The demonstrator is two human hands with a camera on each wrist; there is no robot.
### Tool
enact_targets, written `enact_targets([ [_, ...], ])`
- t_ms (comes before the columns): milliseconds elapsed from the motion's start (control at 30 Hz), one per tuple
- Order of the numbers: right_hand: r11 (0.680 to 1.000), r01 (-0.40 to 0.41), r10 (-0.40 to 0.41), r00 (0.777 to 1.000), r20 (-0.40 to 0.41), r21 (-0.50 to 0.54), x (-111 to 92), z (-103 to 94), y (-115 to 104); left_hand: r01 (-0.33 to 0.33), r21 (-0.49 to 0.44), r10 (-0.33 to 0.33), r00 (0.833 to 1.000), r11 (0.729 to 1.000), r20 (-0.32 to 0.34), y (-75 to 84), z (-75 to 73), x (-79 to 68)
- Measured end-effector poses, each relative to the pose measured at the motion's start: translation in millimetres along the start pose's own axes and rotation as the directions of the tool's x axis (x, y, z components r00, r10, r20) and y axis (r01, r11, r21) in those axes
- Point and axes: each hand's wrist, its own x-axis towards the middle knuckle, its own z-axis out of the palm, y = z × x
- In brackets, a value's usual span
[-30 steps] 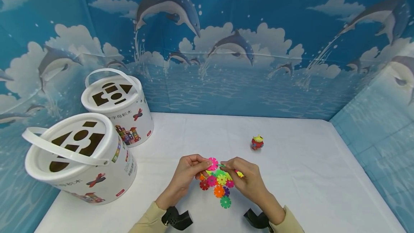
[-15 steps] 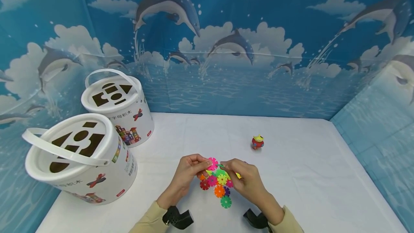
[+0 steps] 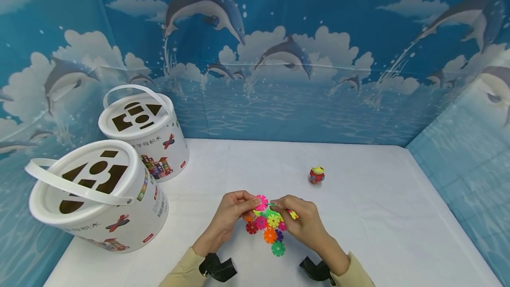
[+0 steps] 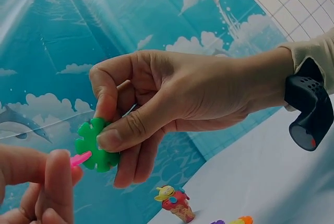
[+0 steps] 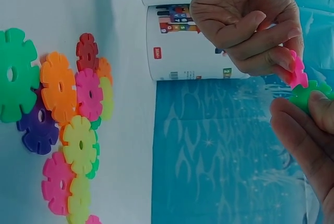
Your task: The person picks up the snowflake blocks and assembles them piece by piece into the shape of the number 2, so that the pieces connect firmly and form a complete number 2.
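Head view: left hand [image 3: 230, 211] pinches pink disc [image 3: 262, 201], right hand [image 3: 301, 218] green disc [image 4: 90, 143]; edges meet, I judge joint unfinished, other discs [image 3: 273, 221] on table [image 3: 378, 216] yet to add

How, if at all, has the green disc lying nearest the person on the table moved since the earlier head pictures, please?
No: judged against the red toy figure, the green disc shows no visible shift in any direction across the white table.

Seemingly a makeshift indoor play corner: from the near edge, dolphin-print cloth [image 3: 279, 110] walls a white-covered table [image 3: 378, 216] from ten round to two o'clock, with block tubs [image 3: 119, 211] at ten, plastic discs [image 3: 273, 224] at twelve, a figurine [image 3: 317, 176] at one.
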Motion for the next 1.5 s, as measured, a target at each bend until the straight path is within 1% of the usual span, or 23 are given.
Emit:
enact_targets([
  [233, 0.999, -0.019, 0.02, 1.0, -0.011, 0.048, 0.4, 1.5, 0.5, 0.028, -0.015, -0.028, 1.0, 0.999, 0.01, 0.3, 1.1, 0.2],
  [367, 1.0, -0.015, 0.015, 1.0, 0.011, 0.012, -0.5, 1.5, 0.5, 0.033, -0.013, -0.033, 0.999, 0.999, 0.012, -0.9, 0.2, 0.7],
  [433, 1.0, -0.008, 0.008, 1.0, 0.023, -0.01, -0.8, 1.3, 0.7, 0.024, -0.005, -0.024, 1.0, 1.0, 0.013, -1.5, -0.2, 1.1],
  [500, 1.0, -0.009, 0.009, 1.0, 0.025, -0.007, -0.9, 1.2, 1.1, 0.009, 0.005, -0.009, 1.0, 1.0, 0.018, -1.9, -0.4, 1.4],
  [633, 0.998, -0.041, 0.041, 0.999, 0.006, 0.042, -1.4, 1.9, 1.9, -0.015, 0.014, 0.015, 0.999, 1.0, 0.029, -1.6, -0.2, 1.6],
  [767, 0.995, -0.068, 0.069, 0.998, -0.006, 0.067, -0.3, 2.7, 0.0, -0.005, 0.0, 0.005, 1.0, 1.0, 0.026, -1.8, 0.2, 1.6],
  [900, 0.993, -0.089, 0.09, 0.996, -0.013, 0.078, 8.2, -0.1, -12.8, 0.01, -0.012, -0.01, 0.999, 1.0, 0.034, -1.5, 0.7, 1.3],
  [1033, 0.985, -0.123, 0.123, 0.992, 0.002, 0.122, 16.0, -3.3, -24.3, 0.02, -0.025, -0.019, 0.999, 0.999, 0.048, -1.3, 1.2, 1.4],
  [1100, 0.978, -0.154, 0.154, 0.988, 0.016, 0.14, 14.6, -2.6, -22.1, 0.022, -0.029, -0.02, 0.999, 0.999, 0.05, -1.6, 1.6, 1.7],
  [1167, 0.977, -0.167, 0.166, 0.986, 0.022, 0.131, 9.5, -0.1, -14.8, 0.019, -0.025, -0.018, 0.999, 0.999, 0.05, -1.8, 2.2, 1.7],
  [1267, 0.985, -0.144, 0.143, 0.99, 0.018, 0.097, 2.4, 4.0, -4.0, 0.016, -0.026, -0.015, 0.999, 1.0, 0.039, -2.8, 2.9, 1.5],
  [1333, 0.992, -0.1, 0.1, 0.995, 0.008, 0.079, -1.0, 6.3, 0.9, 0.015, -0.027, -0.014, 0.999, 1.0, 0.031, -3.5, 2.9, 1.1],
  [1400, 0.995, -0.066, 0.067, 0.998, -0.001, 0.081, -2.7, 7.7, 3.2, 0.015, -0.029, -0.014, 1.0, 0.999, 0.025, -4.0, 2.7, 0.7],
  [1500, 0.996, -0.053, 0.053, 0.999, -0.004, 0.073, -3.2, 8.2, 3.6, 0.013, -0.026, -0.013, 1.0, 1.0, 0.028, -4.0, 2.0, 0.1],
])
